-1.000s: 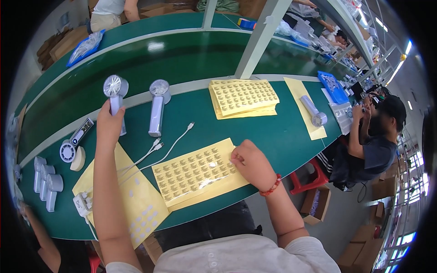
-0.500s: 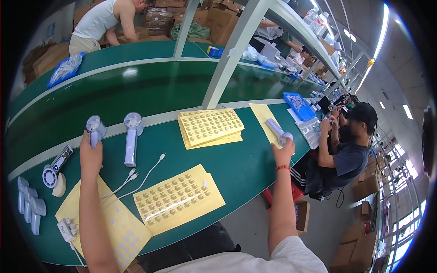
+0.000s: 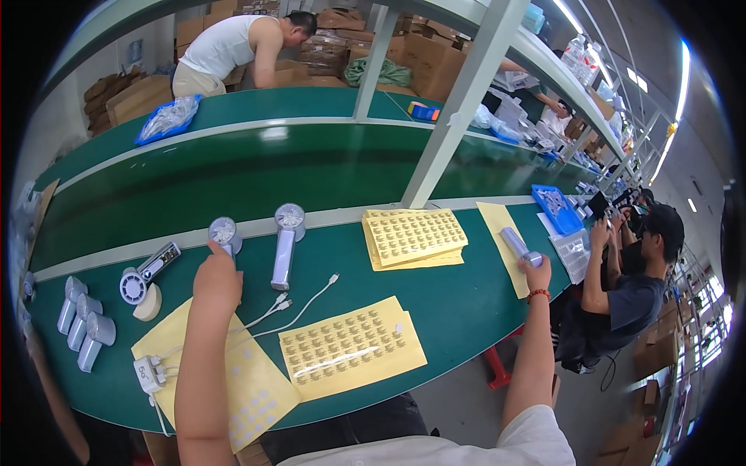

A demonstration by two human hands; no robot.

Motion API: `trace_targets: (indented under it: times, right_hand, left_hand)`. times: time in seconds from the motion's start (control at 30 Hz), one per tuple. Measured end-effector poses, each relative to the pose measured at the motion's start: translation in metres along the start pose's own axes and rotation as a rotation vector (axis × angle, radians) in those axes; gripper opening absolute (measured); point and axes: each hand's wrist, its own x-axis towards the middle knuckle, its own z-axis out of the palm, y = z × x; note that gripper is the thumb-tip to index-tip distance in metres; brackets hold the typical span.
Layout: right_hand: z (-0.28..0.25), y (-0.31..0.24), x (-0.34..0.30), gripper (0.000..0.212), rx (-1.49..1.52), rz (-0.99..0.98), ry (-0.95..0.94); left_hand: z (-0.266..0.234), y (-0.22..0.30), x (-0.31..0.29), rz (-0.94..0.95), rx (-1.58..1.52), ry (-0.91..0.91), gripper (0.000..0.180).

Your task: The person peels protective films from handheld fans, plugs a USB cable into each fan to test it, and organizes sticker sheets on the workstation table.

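My left hand is closed around the handle of a small lavender handheld fan, whose round grille shows above my fingers. Right of it, a second handheld fan lies on the green table. Over at the right, my right hand grips the round head of another lavender handheld fan. That fan's handle points away from me over a narrow yellow sheet. My fingertips are partly hidden at both fans.
Yellow sticker sheets and a white charger with cables lie on the table. Several fans stand at left, near an opened fan. A metal post rises behind. A co-worker sits at right.
The whole view has turned left, so the table appears shifted rightward. My left hand now covers more of its fan's handle. My right hand stays at the fan on the narrow sheet.
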Motion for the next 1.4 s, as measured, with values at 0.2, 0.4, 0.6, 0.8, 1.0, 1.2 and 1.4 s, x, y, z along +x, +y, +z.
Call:
trace_targets:
  times: [0.2, 0.4, 0.6, 0.8, 1.0, 1.2, 1.4]
  right_hand:
    - [-0.035, -0.071, -0.021, 0.066, 0.024, -0.436, -0.012]
    - [-0.092, -0.182, -0.086, 0.068, 0.404, -0.609, -0.666]
    - [-0.083, -0.244, -0.162, 0.065, 0.473, -1.132, -1.079]
    - [-0.025, -0.159, -0.085, 0.063, 0.177, -0.77, -0.429]
    - [0.021, -0.02, -0.019, 0.051, 0.028, -0.071, -0.021]
    - [0.01, -0.113, -0.107, 0.027, 0.61, -0.083, -0.54]
    - [-0.013, -0.199, -0.209, 0.033, 0.837, -0.038, -1.637]
  left_hand:
    - [-0.031, 0.018, -0.023, 0.006, 0.061, 0.014, 0.056]
    - [-0.031, 0.071, -0.063, 0.616, -0.633, -0.096, 0.062]
    - [0.016, 0.094, -0.097, 0.489, -1.164, -1.579, 0.052]
    - [0.023, 0.089, -0.085, 0.328, -1.419, -1.073, 0.038]
    - [0.059, 0.085, -0.075, 0.085, -1.688, -1.024, 0.038]
    - [0.066, 0.098, -0.085, 0.117, -1.774, -1.002, 0.037]
    - [0.073, 0.095, -0.077, 0.313, -1.655, -1.007, 0.058]
